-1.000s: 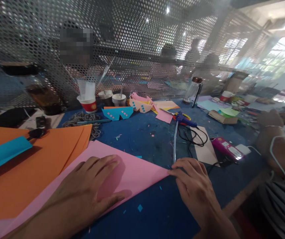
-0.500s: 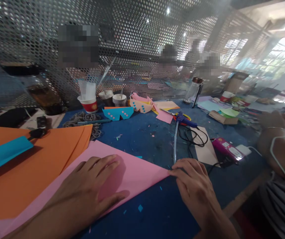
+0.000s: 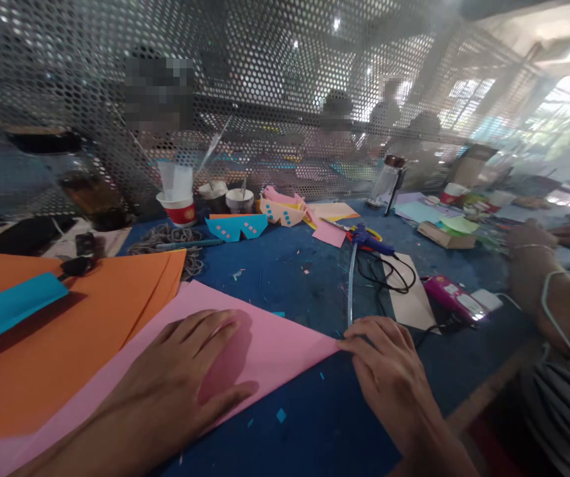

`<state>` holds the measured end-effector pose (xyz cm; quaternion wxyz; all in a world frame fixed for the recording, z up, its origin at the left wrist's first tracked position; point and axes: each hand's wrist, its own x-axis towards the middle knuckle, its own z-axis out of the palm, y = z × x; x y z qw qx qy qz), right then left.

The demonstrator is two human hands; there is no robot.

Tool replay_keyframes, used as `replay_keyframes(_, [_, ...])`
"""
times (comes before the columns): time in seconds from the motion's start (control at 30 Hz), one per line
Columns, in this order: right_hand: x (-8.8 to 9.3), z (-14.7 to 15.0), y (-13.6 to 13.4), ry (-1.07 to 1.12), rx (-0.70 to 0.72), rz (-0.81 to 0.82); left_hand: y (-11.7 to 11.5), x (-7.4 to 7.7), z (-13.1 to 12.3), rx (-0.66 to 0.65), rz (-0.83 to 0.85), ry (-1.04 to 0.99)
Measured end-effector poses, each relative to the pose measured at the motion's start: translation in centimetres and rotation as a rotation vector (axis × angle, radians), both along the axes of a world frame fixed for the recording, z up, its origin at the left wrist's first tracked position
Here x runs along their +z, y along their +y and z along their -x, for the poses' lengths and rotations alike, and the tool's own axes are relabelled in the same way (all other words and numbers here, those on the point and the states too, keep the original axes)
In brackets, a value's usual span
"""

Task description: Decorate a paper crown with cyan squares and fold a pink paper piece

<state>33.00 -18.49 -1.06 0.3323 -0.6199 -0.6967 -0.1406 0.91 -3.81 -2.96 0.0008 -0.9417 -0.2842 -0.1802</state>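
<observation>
A pink paper sheet point(image 3: 265, 351), folded to a pointed corner, lies across the blue table in front of me. My left hand point(image 3: 180, 371) rests on it palm down, fingers stretched and thumb apart. At the sheet's sharp right tip, my right hand point(image 3: 384, 364) has thumb and fingers pinched on the paper. Just behind those fingers is the end of a clear glue stick point(image 3: 351, 285), which sticks out of a blue glue gun point(image 3: 369, 240). Orange paper point(image 3: 91, 318) lies under and beside the pink sheet, with a folded blue paper strip point(image 3: 16, 308) on it.
Blue paper glasses point(image 3: 235, 226), peach paper glasses point(image 3: 282, 211) and paper cups point(image 3: 176, 209) stand along a perforated metal screen point(image 3: 265, 79). A black cable point(image 3: 389, 285), a magenta device point(image 3: 454, 298) and glass bottles point(image 3: 384, 182) are around. Another person's arm point(image 3: 538, 278) is at right.
Both my hands and the pink sheet have stayed almost still. At the right, the other person's hand and forearm have shifted slightly left.
</observation>
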Motion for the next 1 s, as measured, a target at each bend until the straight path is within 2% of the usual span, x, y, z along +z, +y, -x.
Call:
replay_keyframes(0.23, [0.04,0.02,0.01,0.003,-0.001,0.010,0.07,-0.27,-0.03,0.001,0.023,-0.012])
replay_keyframes(0.53, [0.06,0.02,0.02,-0.003,0.004,0.003,0.10,-0.60,-0.06,-0.037,-0.044,-0.026])
replay_keyframes(0.83, [0.05,0.12,-0.02,-0.005,0.008,-0.003,-0.14,0.15,-0.53,-0.063,-0.041,-0.024])
replay_keyframes(1.0, [0.09,0.03,0.06,-0.006,0.015,-0.015,-0.04,0.14,-0.78,-0.109,-0.100,-0.045])
